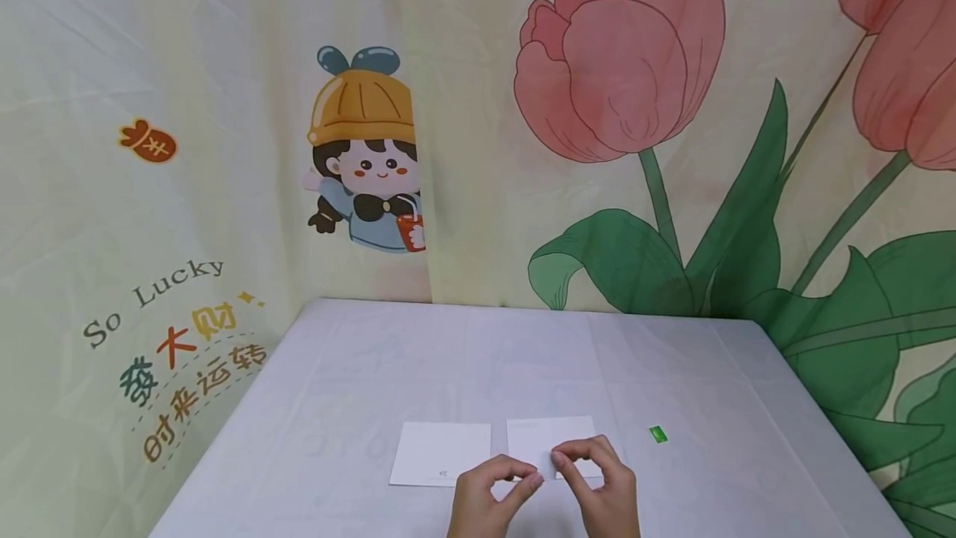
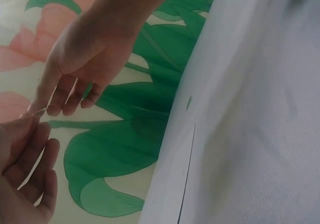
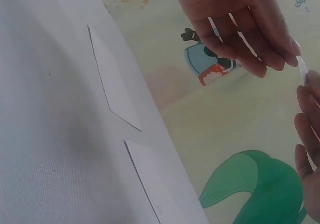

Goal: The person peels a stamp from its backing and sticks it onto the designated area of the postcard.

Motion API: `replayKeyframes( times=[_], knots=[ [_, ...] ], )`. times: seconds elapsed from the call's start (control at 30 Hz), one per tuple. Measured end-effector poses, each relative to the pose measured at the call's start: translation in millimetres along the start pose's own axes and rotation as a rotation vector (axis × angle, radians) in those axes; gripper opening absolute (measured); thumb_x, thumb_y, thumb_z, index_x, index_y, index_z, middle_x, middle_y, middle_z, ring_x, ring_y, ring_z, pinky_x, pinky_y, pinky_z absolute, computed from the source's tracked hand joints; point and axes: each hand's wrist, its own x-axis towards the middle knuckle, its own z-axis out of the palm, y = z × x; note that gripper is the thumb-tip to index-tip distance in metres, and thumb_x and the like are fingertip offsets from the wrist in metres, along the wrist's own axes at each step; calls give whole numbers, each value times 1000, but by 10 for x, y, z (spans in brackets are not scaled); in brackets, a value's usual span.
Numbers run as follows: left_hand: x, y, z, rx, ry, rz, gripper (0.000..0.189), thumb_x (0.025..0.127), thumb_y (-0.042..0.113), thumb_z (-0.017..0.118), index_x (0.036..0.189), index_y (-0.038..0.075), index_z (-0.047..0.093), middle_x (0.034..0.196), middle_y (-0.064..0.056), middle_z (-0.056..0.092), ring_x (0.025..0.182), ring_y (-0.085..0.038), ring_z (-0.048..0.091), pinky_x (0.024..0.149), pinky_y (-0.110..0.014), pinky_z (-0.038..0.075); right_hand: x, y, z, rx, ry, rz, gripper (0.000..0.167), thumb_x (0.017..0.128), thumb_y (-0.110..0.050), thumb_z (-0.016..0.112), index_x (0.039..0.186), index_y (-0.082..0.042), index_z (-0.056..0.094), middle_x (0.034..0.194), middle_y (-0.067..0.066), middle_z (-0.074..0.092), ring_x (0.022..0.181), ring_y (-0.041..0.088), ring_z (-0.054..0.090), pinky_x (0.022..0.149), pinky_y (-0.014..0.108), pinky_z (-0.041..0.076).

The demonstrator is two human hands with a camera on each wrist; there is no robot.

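Note:
My left hand [image 1: 489, 492] and right hand [image 1: 608, 484] face each other just above the near part of the table, fingertips close together. Between them is a small, thin, whitish strip [image 3: 302, 68], one end pinched by each hand's thumb and forefinger. Its exact kind is too small to tell. In the left wrist view the strip [image 2: 40, 111] shows as a thin pale line. Behind the hands lie two white cards: the left card [image 1: 436, 448] has a tiny grey mark near its lower edge, and the right card [image 1: 529, 438] is partly covered by my right hand.
A small green rectangular piece [image 1: 657, 434] lies on the table to the right of the cards. White cloth covers the table [image 1: 478, 355]. Printed curtains with a tulip [image 1: 627, 65] and a cartoon figure [image 1: 369, 156] hang behind the table and along its sides.

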Motion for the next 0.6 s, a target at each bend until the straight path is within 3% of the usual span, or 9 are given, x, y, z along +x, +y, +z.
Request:
replayKeyframes(
  times=[0.1, 0.23, 0.47, 0.6],
  knots=[
    [2, 30, 10, -3, 21, 28, 3, 77, 14, 74, 77, 12, 71, 71, 7, 66, 66, -3, 59, 64, -27, 50, 2, -26, -1, 14, -4, 59, 12, 75, -12, 75, 78, -21, 68, 71, -12, 60, 72, 8, 53, 70, 23, 42],
    [19, 156, -5, -10, 44, 71, 5, 74, 6, 75, 75, 9, 71, 69, 4, 66, 64, -4, 59, 60, -31, 51, 10, -108, 2, 38, -4, 122, 13, 75, -6, 74, 77, -17, 68, 70, -11, 60, 72, 9, 53, 71, 22, 40],
    [56, 387, -79, -17, 50, 202, 6, 76, 7, 73, 74, 3, 69, 68, -1, 66, 63, -7, 60, 59, -22, 49, 25, -361, -23, 46, -8, 145, 13, 74, 3, 72, 76, -9, 67, 68, -9, 59, 69, 8, 53, 69, 22, 39],
    [61, 395, -87, -13, 54, 231, 5, 75, 6, 73, 74, 4, 69, 67, -1, 66, 62, -8, 60, 59, -20, 49, 10, -280, -7, 68, -17, 128, 13, 75, 2, 72, 77, -9, 67, 69, -8, 59, 69, 10, 53, 69, 23, 39]
  ],
)
